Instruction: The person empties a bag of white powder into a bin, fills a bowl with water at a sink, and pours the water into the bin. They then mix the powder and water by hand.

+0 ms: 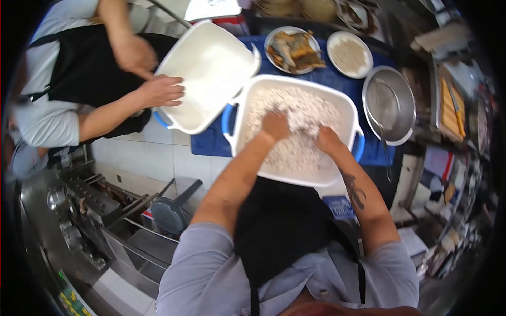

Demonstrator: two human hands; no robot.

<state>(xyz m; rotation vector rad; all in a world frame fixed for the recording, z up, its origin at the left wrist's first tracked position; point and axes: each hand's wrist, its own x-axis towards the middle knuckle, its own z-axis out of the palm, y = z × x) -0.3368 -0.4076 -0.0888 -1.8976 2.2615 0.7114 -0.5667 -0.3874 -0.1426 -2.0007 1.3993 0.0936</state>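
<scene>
A white tub (352, 113) with blue handles stands before me, holding a pale pinkish, crumbly mixture (298, 155). My left hand (276, 125) is pushed into the mixture near the tub's middle, its fingers buried. To its right, my right hand (328, 139) also reaches into the mixture, and its fingertips are covered. Whether either hand is closed around a clump is hidden. Some whitish clumps (303, 117) lie between the two hands.
A co-worker at the left has a hand (161, 91) on a second white tub (208, 73), tilted beside mine. On the blue surface (211, 139) are a plate of browned food pieces (293, 50), a bowl of pale grains (350, 54) and a metal bowl (389, 105) with a strainer. A knife (456, 113) lies far right.
</scene>
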